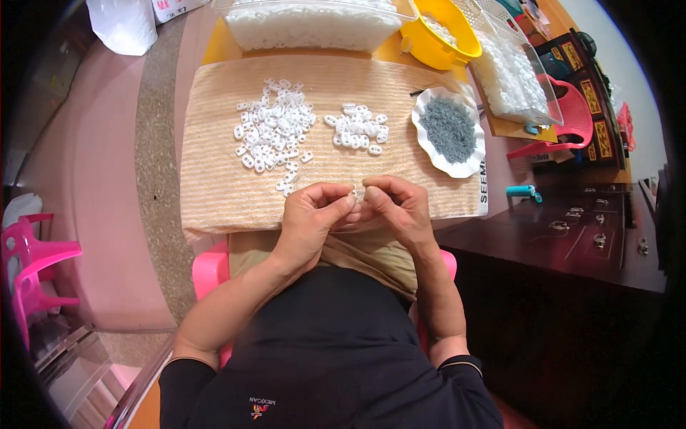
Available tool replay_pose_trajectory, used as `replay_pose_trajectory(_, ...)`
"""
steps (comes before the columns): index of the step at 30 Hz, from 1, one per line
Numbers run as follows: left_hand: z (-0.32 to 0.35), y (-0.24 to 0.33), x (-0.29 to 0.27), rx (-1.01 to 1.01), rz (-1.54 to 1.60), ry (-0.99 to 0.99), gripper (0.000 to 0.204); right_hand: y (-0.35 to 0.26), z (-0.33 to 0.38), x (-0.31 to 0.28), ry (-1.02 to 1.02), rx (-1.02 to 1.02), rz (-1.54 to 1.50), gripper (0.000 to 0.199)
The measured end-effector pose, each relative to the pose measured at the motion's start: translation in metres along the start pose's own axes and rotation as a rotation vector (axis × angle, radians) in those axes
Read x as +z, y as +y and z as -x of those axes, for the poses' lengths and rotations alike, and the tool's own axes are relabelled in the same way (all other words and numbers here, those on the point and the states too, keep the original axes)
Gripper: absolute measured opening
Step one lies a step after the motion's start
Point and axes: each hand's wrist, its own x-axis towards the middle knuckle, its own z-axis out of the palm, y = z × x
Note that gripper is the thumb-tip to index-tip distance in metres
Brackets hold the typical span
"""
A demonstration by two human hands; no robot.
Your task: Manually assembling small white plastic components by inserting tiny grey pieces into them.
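Note:
My left hand and my right hand meet at the near edge of a beige towel, fingertips pinched together on a small white plastic piece. A large loose heap of white plastic pieces lies on the towel beyond my left hand. A smaller heap of white pieces lies to its right. A white scalloped dish holding tiny grey parts sits at the towel's right end.
At the back stand a clear bin of white pieces, a yellow bowl and a clear basket of white pieces. A dark wooden cabinet is on the right, pink plastic chairs on the left.

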Motion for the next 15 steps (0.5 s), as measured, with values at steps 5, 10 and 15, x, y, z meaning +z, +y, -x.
replay_pose_trajectory(5,-0.001,0.002,0.000,-0.031,0.028,0.038,0.019,-0.001,-0.021,-0.015,0.202,-0.192,0.432,0.015)
replay_pose_trajectory(10,-0.002,0.001,-0.001,-0.030,0.048,0.033,0.019,-0.008,-0.043,-0.023,0.248,-0.472,0.994,0.018)
replay_pose_trajectory(15,-0.001,0.002,-0.001,-0.034,0.060,0.031,0.018,-0.004,-0.047,-0.023,0.237,-0.411,1.085,0.013)
